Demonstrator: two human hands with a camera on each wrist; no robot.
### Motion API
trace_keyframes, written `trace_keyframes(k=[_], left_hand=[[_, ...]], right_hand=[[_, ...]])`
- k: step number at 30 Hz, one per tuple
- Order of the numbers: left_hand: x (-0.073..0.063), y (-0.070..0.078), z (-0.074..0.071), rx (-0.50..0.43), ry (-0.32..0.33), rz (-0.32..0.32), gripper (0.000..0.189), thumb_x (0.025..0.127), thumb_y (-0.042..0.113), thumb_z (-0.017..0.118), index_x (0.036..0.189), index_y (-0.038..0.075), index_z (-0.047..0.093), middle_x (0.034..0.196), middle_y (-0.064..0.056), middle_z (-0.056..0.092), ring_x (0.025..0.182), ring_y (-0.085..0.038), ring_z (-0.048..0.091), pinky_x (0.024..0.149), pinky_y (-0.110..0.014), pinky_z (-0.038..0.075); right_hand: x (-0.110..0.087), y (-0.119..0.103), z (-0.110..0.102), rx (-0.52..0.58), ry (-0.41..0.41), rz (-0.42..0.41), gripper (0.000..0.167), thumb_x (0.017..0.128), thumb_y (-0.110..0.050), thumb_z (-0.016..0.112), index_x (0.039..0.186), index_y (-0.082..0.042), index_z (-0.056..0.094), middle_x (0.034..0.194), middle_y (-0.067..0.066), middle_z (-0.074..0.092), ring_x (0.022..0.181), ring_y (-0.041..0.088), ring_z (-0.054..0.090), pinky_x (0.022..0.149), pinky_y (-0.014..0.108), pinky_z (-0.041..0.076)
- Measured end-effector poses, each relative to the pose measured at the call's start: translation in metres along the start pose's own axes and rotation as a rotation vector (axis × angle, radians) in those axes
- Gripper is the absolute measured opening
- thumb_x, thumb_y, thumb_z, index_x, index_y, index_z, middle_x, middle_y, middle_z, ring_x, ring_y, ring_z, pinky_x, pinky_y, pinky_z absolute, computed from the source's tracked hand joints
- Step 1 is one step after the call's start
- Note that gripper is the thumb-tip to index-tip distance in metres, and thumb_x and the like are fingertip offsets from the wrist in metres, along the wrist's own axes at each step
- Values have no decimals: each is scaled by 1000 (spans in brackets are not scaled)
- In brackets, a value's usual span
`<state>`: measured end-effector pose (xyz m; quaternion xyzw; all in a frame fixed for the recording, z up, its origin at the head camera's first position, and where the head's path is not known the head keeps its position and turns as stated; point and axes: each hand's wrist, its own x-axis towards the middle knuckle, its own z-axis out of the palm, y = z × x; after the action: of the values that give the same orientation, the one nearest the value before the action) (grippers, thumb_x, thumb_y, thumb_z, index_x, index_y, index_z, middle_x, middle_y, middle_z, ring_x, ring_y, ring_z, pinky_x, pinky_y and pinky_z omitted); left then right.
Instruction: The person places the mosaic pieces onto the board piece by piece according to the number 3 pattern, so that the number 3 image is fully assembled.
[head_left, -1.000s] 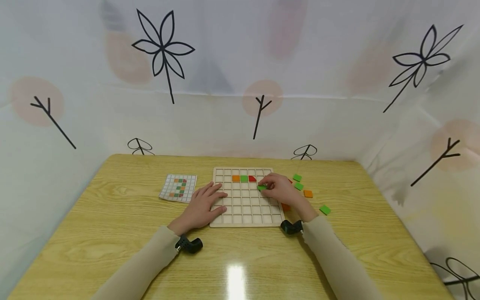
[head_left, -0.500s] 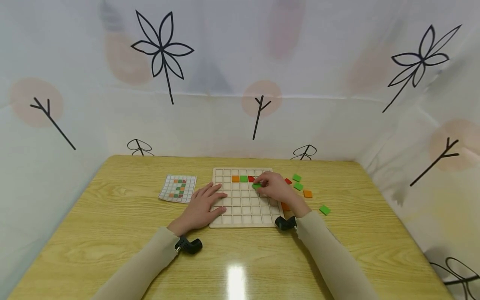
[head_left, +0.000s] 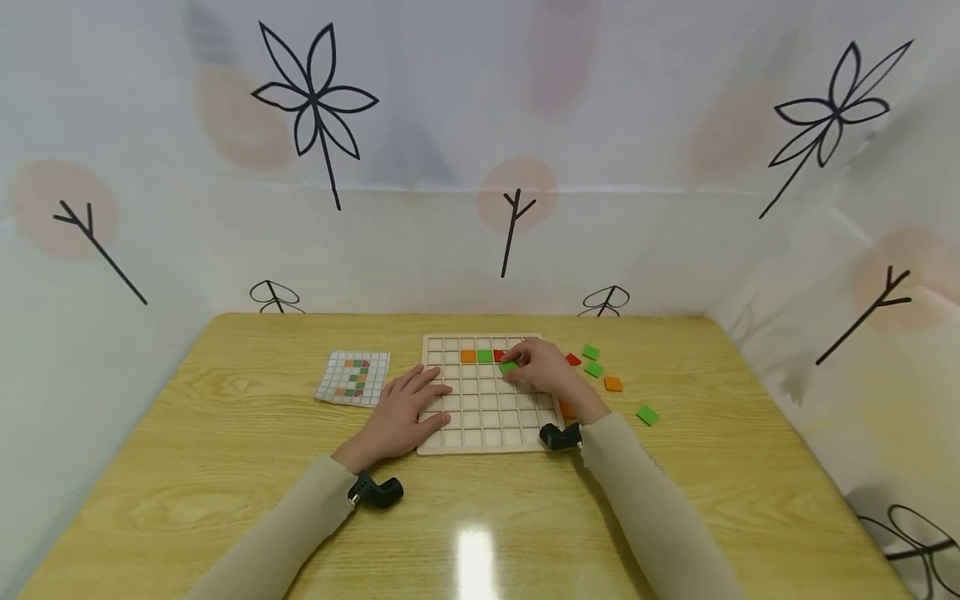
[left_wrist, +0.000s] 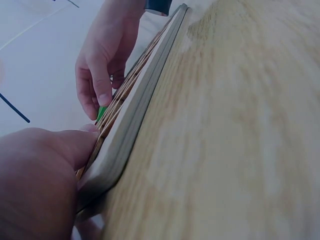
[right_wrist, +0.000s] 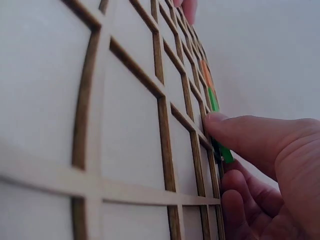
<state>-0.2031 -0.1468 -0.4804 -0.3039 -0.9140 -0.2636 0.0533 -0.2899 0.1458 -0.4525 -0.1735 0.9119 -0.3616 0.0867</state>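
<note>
A wooden grid board (head_left: 491, 437) lies on the table, with an orange tile (head_left: 468, 357), a green tile (head_left: 485, 356) and a red tile (head_left: 498, 356) side by side in an upper row. My right hand (head_left: 551, 371) pinches another green tile (head_left: 508, 367) between thumb and fingers, just below the red one. In the right wrist view, the thumb is at the grid and the held green tile (right_wrist: 227, 154) shows beneath it. My left hand (head_left: 397, 414) rests on the board's left edge, fingers spread and relaxed.
Left of the board lies a pattern card (head_left: 352, 377) printed with coloured squares. Loose tiles lie to the right, among them a red tile (head_left: 573, 360), an orange tile (head_left: 613, 384) and a green tile (head_left: 647, 415). A patterned cloth (head_left: 420, 250) hangs behind the table.
My right hand has moved left over the board with the green tile, coming close below the red tile. The left hand stays on the board's edge.
</note>
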Motion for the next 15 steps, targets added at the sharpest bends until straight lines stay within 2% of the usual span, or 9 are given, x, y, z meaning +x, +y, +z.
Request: trace_keyframes(k=[8, 15], left_hand=[[0, -1, 3, 4, -11, -9, 44, 101, 41, 57, 138, 17, 59, 158, -12, 35, 148, -36, 21, 110, -64, 19], [0, 1, 5, 19, -7, -16, 46, 101, 43, 57, 139, 17, 59, 158, -11, 34, 148, -36, 21, 111, -65, 19]], right_hand=[[-1, -2, 3, -14, 3, 33, 25, 85, -22, 82, 107, -15, 74, 104, 2, 65, 86, 21, 56, 75, 37, 48], [-4, -6, 1, -12, -8, 47, 23, 85, -22, 82, 105, -15, 73, 106, 2, 63, 88, 21, 55, 77, 38, 47]])
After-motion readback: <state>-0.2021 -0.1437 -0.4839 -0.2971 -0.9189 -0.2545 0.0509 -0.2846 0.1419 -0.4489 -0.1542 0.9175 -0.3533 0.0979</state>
